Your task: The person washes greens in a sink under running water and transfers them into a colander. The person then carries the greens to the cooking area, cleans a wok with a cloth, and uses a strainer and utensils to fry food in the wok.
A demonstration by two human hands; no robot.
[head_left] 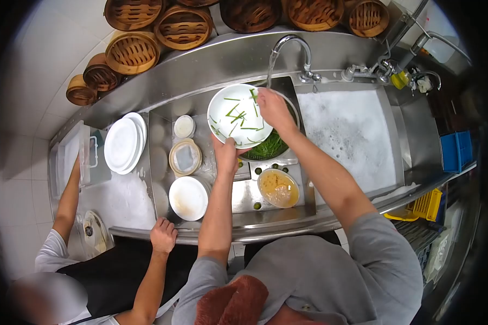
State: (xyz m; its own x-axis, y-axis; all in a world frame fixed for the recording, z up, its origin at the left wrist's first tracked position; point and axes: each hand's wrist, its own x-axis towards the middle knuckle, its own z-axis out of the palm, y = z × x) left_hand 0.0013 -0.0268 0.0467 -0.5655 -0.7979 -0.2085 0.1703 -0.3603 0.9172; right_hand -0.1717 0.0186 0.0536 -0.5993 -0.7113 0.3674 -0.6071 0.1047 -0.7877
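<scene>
My left hand point(229, 155) grips the lower rim of a white bowl point(222, 111), tilted over the middle sink. Cut green pieces point(236, 115) are scattered inside it. At the bowl's upper right edge is my right hand point(275, 112), fingers bent inward by some green pieces; what they hold, if anything, is hidden. Partly under the bowl sits a round colander point(271, 147) full of thin green stems. Water runs from the curved faucet point(293, 39) just behind the bowl. An oval dish of yellowish liquid point(278, 188) stands nearer to me.
Foamy water fills the right basin point(344, 130). White plates point(123, 143) stand at the left, stacked bowls point(188, 199) in the middle sink. Bamboo steamers point(184, 26) line the back ledge. A co-worker's hand point(163, 235) rests on the front edge; their other arm reaches into a clear tub point(92, 154).
</scene>
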